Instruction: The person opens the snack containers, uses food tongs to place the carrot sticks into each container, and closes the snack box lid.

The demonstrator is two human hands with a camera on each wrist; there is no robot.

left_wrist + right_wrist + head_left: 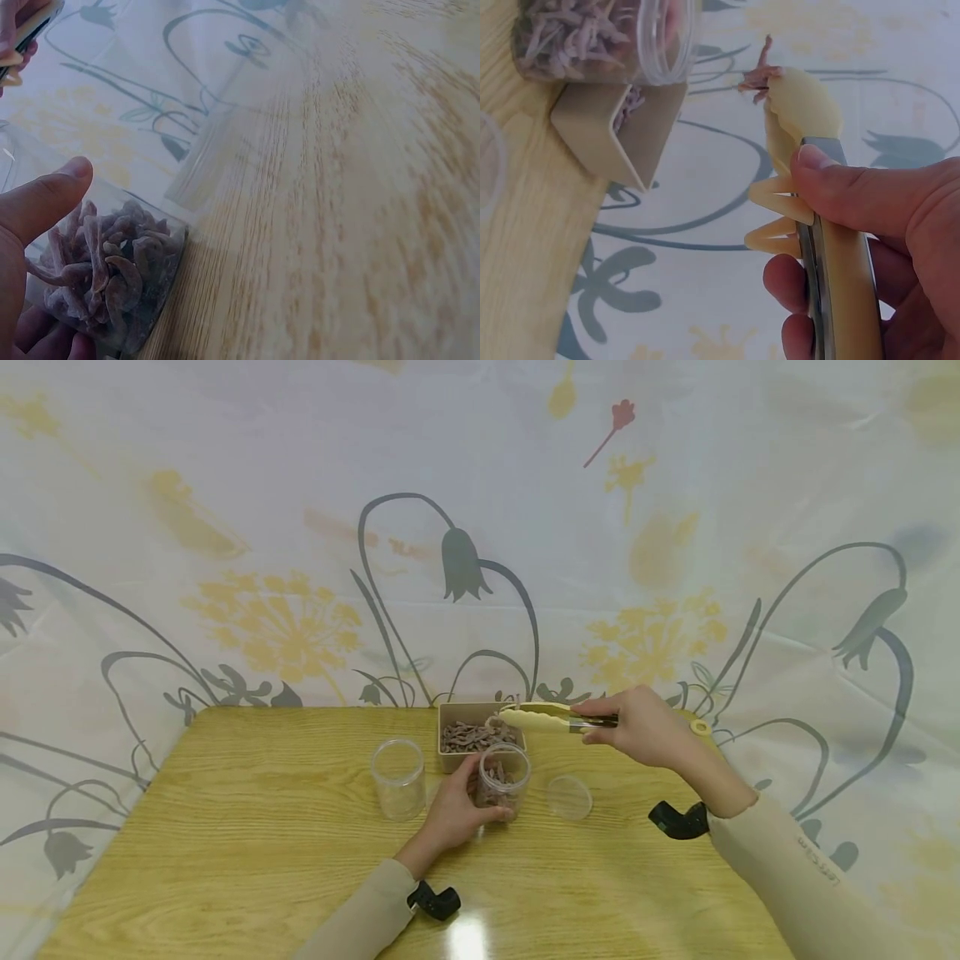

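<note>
From where I stand, the left hand [456,810], at the lower middle of the head view, is wrapped round a see-through jar [517,789], thumb on the near side and fingers on the far side. The jar is lidless, mouth up, with brownish-grey pieces [97,262] heaped in its lower part. I can't tell whether its base touches the wood.

The right hand [643,727], right of centre, grasps the tongs [551,722] by the handle, thumb along one side and fingers curled on the other. Their pale yellow tips point left, above the right end of the box [452,762]. In the right wrist view, at upper centre, the tips pinch a small clump [760,77] of the same stuff, some of it jutting out.

The box, beige and rectangular, sits at the centre of the head view just behind the jar, with many more pieces in it. Left of the jar stands the second jar [399,781], also see-through and lidless. To the right of the held jar, a round lid [570,797] lies on the table [225,860].

Each wrist carries a black mount [678,820] beside a beige sleeve [810,877]. Behind everything hangs a pale backdrop [450,443] printed with grey and yellow flowers.
</note>
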